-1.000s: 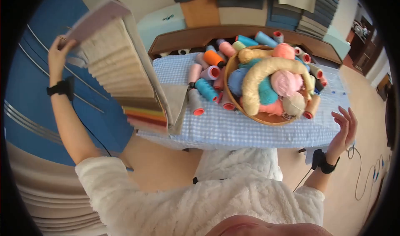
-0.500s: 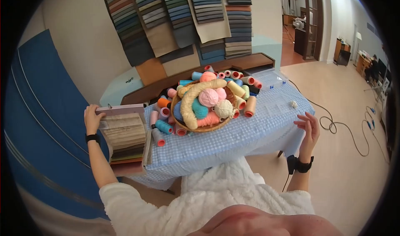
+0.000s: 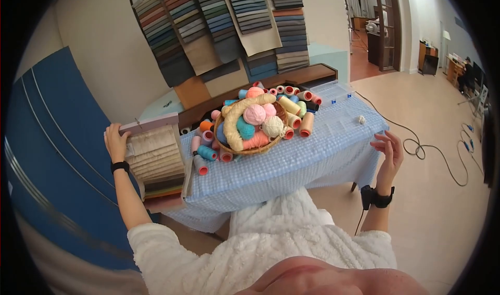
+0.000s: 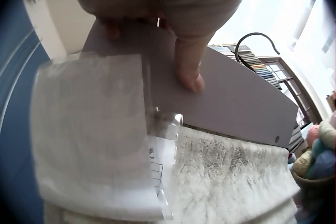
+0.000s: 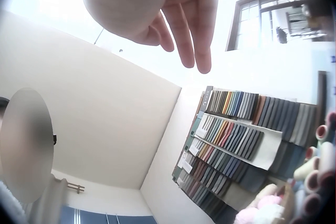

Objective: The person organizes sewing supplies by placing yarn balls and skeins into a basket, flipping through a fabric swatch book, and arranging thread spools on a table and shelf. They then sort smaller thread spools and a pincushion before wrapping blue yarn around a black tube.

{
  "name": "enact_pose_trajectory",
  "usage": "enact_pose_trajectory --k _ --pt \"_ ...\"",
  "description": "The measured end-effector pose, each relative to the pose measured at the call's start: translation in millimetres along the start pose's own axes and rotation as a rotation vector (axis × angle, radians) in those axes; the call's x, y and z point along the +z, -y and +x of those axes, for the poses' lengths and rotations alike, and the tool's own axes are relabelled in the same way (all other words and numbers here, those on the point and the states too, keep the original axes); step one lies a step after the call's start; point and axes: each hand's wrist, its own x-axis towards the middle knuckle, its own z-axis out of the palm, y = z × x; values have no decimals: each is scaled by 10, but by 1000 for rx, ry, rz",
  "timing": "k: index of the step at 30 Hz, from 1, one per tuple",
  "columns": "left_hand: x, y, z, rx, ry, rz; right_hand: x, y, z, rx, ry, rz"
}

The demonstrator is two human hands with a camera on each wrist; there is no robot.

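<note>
My left hand [image 3: 115, 143] grips the top edge of a fabric sample book [image 3: 156, 157] at the table's left end. In the left wrist view the thumb presses on the book's mauve header board [image 4: 236, 98], and the fingers go behind it; pale swatches [image 4: 226, 182] hang below. My right hand [image 3: 388, 157] is held up by the table's right end, fingers loosely bent, holding nothing; in the right wrist view its fingers [image 5: 189, 29] hang apart. A wicker basket [image 3: 260, 149] of yarn balls [image 3: 254, 114] stands mid-table, with thread cones [image 3: 306, 125] around it.
A blue checked cloth [image 3: 260, 172] covers the table. A clear plastic box [image 3: 333, 94] and a small white ball [image 3: 361, 120] lie on its right side. Swatch racks [image 3: 208, 34] hang behind, a blue panel [image 3: 57, 154] stands left, and cables [image 3: 416, 144] lie on the floor.
The sample book has come down from its raised, tilted position to the table's left end, still gripped by my left hand. The head view has turned up and to the right.
</note>
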Motion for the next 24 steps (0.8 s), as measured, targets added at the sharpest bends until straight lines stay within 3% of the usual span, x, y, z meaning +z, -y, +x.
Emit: enact_pose_trajectory --k 6,9,19,24 --pt "-170 70 -10 -87 -101 150 130 -71 3 2 48 22" --pt "-209 149 29 -32 -216 174 256 -111 -8 -2 80 34" --pt "-465 87 149 -95 -147 244 638 -128 -22 41 210 78" --pt "-629 -375 111 -23 -126 306 1334 70 -29 48 449 130"
